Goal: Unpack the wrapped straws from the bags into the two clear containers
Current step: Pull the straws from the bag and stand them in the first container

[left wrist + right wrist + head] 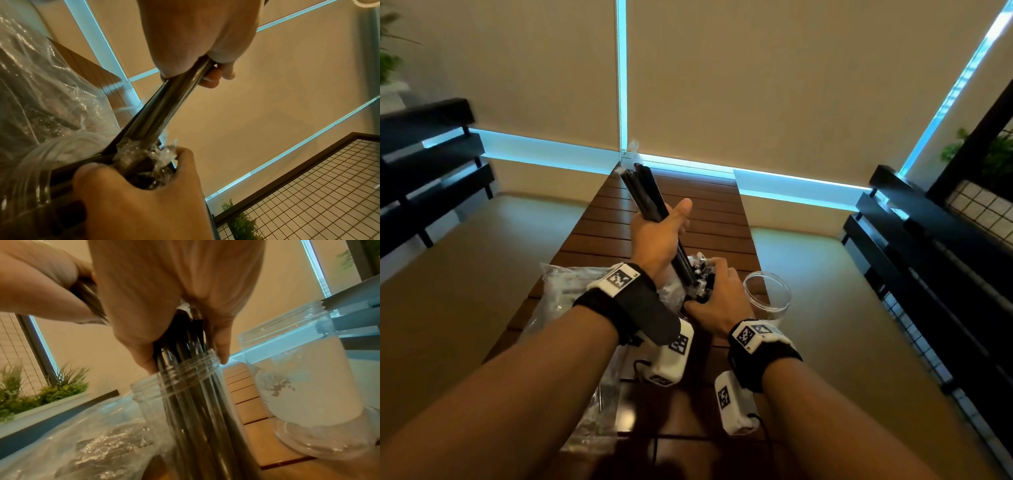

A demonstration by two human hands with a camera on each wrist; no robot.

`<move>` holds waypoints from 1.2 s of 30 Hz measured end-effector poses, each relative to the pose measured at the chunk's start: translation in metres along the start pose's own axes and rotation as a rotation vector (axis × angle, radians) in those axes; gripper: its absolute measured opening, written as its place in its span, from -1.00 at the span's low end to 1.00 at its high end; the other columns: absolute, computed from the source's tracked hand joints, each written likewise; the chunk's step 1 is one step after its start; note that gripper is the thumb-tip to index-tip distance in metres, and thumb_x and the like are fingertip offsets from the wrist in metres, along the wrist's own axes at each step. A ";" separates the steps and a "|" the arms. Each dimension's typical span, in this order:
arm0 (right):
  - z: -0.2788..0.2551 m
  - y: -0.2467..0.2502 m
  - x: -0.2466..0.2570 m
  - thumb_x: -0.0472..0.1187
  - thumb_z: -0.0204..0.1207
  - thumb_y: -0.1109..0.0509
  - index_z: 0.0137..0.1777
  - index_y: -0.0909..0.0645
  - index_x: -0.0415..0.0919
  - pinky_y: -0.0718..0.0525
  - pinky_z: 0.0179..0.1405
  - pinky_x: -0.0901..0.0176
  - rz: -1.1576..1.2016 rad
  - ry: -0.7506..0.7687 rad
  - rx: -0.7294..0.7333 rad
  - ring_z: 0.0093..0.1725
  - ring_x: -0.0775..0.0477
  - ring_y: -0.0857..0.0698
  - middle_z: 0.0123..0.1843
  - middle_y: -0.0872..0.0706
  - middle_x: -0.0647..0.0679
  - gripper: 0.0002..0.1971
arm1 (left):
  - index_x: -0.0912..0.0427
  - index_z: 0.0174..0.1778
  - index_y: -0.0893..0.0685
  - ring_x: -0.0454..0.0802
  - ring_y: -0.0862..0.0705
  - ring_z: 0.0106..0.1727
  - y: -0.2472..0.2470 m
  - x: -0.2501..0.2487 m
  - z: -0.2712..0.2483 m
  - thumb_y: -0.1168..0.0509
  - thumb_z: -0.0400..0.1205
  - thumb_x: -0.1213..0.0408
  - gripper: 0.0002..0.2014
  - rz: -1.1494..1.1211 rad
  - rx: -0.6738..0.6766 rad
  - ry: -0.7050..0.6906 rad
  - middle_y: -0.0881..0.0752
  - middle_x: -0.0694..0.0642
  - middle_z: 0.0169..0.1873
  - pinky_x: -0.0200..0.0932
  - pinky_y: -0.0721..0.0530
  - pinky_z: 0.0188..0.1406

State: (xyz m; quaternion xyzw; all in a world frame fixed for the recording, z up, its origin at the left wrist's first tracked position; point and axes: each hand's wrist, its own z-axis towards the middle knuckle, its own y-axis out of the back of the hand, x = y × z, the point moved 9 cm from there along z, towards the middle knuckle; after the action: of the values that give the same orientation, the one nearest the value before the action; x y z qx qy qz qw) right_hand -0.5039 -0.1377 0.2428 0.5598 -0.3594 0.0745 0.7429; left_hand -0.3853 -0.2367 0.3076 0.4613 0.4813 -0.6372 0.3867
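Hands over a slatted wooden bench [709, 219]: left hand [659, 236] raised, fingers curled round a bundle of dark wrapped straws [643, 192] that slants up and away; right hand [717, 294] lower, closed round the tops of more straws [185, 386] standing in a clear container [176, 374]. Second clear container [768, 296], holding no straws, stands just right of that hand. Crumpled clear bags [565, 284] with further straws lie on the bench, left of the filled container

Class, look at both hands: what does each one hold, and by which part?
Left hand grips a bundle of black straws around its middle. Right hand grips the tops of straws standing in a clear container.
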 end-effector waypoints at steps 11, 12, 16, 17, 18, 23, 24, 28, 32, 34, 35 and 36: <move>0.007 0.002 -0.010 -0.10 0.31 -0.56 0.43 -0.31 0.07 -0.73 0.11 -0.21 0.017 0.002 0.014 0.15 -0.20 -0.66 0.21 -0.52 -0.08 -0.29 | 0.15 -0.44 -0.56 -0.01 -0.68 -0.32 -0.013 0.039 -0.009 -0.50 0.57 0.18 -0.67 0.173 0.140 -0.033 -0.67 0.11 -0.44 0.00 -0.73 -0.09; 0.007 0.003 -0.010 -0.11 0.31 -0.56 0.42 -0.31 0.07 -0.74 0.11 -0.20 0.018 0.000 0.014 0.15 -0.19 -0.66 0.21 -0.52 -0.08 -0.30 | 0.14 -0.44 -0.56 -0.03 -0.68 -0.32 -0.013 0.040 -0.010 -0.49 0.58 0.18 -0.67 0.165 0.139 -0.031 -0.67 0.10 -0.45 0.00 -0.72 -0.08; 0.007 0.001 -0.010 -0.11 0.31 -0.54 0.41 -0.30 0.09 -0.74 0.10 -0.20 -0.006 0.005 0.014 0.13 -0.20 -0.66 0.19 -0.53 -0.08 -0.30 | 0.15 -0.41 -0.60 -0.08 -0.71 -0.30 -0.006 0.043 -0.009 -0.48 0.59 0.19 -0.71 0.140 0.123 -0.024 -0.71 0.07 -0.42 0.03 -0.73 -0.01; 0.007 0.001 -0.009 -0.09 0.31 -0.54 0.41 -0.30 0.09 -0.74 0.10 -0.21 -0.003 0.010 0.018 0.13 -0.20 -0.66 0.20 -0.53 -0.08 -0.30 | 0.17 -0.39 -0.60 -0.04 -0.71 -0.29 -0.007 0.043 -0.010 -0.49 0.58 0.18 -0.71 0.155 0.146 -0.032 -0.70 0.10 -0.41 0.09 -0.77 -0.01; 0.008 0.001 -0.008 -0.08 0.31 -0.55 0.41 -0.30 0.08 -0.73 0.10 -0.21 -0.001 0.010 0.025 0.13 -0.20 -0.66 0.20 -0.54 -0.08 -0.31 | 0.16 -0.39 -0.59 0.00 -0.71 -0.28 -0.010 0.045 -0.012 -0.50 0.56 0.16 -0.71 0.183 0.177 -0.041 -0.69 0.11 -0.40 0.17 -0.79 -0.01; 0.008 0.002 -0.012 -0.09 0.33 -0.58 0.36 -0.37 0.03 -0.64 -0.04 0.08 0.097 0.048 0.025 0.12 -0.13 -0.65 0.20 -0.58 -0.11 -0.36 | -0.34 -0.16 -0.67 0.13 -0.71 0.04 -0.016 0.066 -0.022 -0.45 0.35 -0.33 -0.74 0.524 0.210 -0.181 -0.68 0.13 -0.02 0.22 -0.71 0.10; 0.008 0.001 -0.015 -0.08 0.31 -0.58 0.35 -0.36 0.04 -0.62 -0.06 0.13 0.096 0.045 0.029 0.11 -0.13 -0.66 0.20 -0.59 -0.11 -0.36 | -0.36 -0.19 -0.67 0.16 -0.71 0.05 -0.011 0.074 -0.020 -0.43 0.33 -0.40 -0.71 0.510 0.199 -0.156 -0.67 0.16 0.00 0.27 -0.71 0.10; 0.012 -0.010 -0.014 0.02 0.13 -0.62 0.53 -0.23 0.05 -0.68 0.13 0.11 0.118 0.008 0.231 0.23 -0.13 -0.63 0.39 -0.49 -0.18 -0.05 | -0.08 -0.31 -0.65 0.13 -0.73 -0.14 -0.002 0.093 -0.019 -0.45 0.39 -0.28 -0.66 0.445 0.266 -0.066 -0.65 0.37 -0.08 0.01 -0.74 -0.18; 0.010 0.040 0.035 0.02 0.38 -0.45 0.66 -0.15 0.12 -0.57 0.32 0.01 0.514 0.065 0.115 0.33 0.04 -0.52 0.63 -0.24 -0.03 -0.15 | 0.15 -0.36 -0.57 0.03 -0.60 -0.39 -0.003 0.082 -0.026 -0.41 0.48 -0.16 -0.58 0.427 0.296 -0.148 -0.63 0.28 -0.32 -0.18 -0.52 -0.42; 0.005 0.081 0.073 0.12 0.56 -0.29 0.61 -0.28 0.07 -0.47 0.39 0.05 0.407 0.238 -0.145 0.40 0.09 -0.46 0.59 -0.35 -0.01 -0.38 | 0.07 -0.39 -0.52 -0.07 -0.56 -0.44 -0.004 0.080 -0.029 -0.38 0.52 -0.14 -0.62 0.448 0.283 -0.188 -0.60 0.17 -0.37 -0.30 -0.47 -0.45; 0.004 0.087 0.090 0.16 0.62 -0.21 0.58 -0.34 0.03 -0.44 0.41 0.06 0.302 0.322 -0.210 0.44 0.07 -0.45 0.55 -0.41 -0.01 -0.45 | 0.02 -0.39 -0.51 -0.07 -0.58 -0.41 -0.004 0.079 -0.029 -0.35 0.51 -0.17 -0.64 0.469 0.274 -0.213 -0.62 0.16 -0.33 -0.30 -0.47 -0.44; 0.004 0.084 0.105 0.16 0.68 -0.13 0.55 -0.39 -0.01 -0.43 0.41 0.06 0.191 0.382 -0.203 0.44 0.03 -0.47 0.51 -0.47 -0.03 -0.50 | 0.00 -0.38 -0.53 -0.02 -0.62 -0.37 -0.004 0.079 -0.029 -0.30 0.50 -0.18 -0.66 0.500 0.267 -0.235 -0.65 0.18 -0.29 -0.22 -0.51 -0.43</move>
State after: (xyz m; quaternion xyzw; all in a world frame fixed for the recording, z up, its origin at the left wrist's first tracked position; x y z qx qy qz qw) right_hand -0.4721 -0.1417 0.3739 0.4213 -0.2693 0.2125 0.8395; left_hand -0.4045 -0.2115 0.2292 0.5353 0.2168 -0.6288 0.5207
